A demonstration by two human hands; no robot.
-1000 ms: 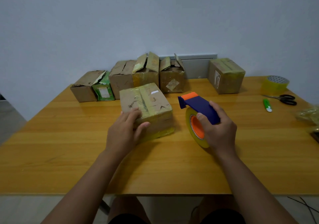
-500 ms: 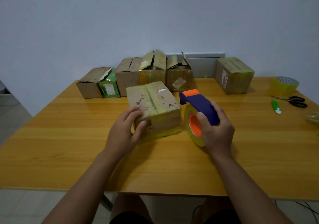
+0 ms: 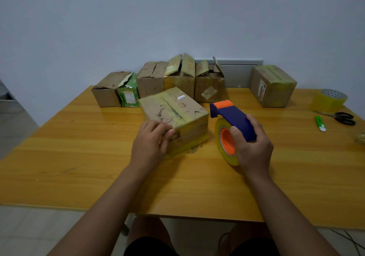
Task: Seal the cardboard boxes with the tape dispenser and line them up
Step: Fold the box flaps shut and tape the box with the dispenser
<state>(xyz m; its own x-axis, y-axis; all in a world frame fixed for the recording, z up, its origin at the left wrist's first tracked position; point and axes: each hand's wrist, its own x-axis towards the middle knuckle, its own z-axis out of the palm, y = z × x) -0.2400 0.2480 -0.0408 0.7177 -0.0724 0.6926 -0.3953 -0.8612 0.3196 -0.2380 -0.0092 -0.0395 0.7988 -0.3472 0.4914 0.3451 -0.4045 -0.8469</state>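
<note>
The fingers (image 3: 251,122) of the right hand (image 3: 253,147) are being wrapped over the blue handle of the tape dispenser (image 3: 230,125), with the thumb laid against the orange hub, so the tool is being gripped firmly and kept just right of the taped cardboard box (image 3: 174,115), not touching it. The fingers (image 3: 158,126) of the left hand (image 3: 151,143) are being curled together against the near left corner of that box, where the thumb is being pressed to the side face; whether a loose tape end is being pinched there cannot be told.

A strip of tape is already being carried along the top seam and down the near face of the box, and it is being judged as sealed. Slipping is being risked: the box is being held at one corner only, so a careless push could be turning it or sliding it into the row of open boxes (image 3: 177,78) behind. The exposed tape on the roll could also be sticking to the wooden table (image 3: 79,157) where the roll is being rested.

Both forearms are being extended forward over the near table edge, wrists low, the hands being set on either side of the box. One sealed box (image 3: 273,86) is being kept apart at the far right.
</note>
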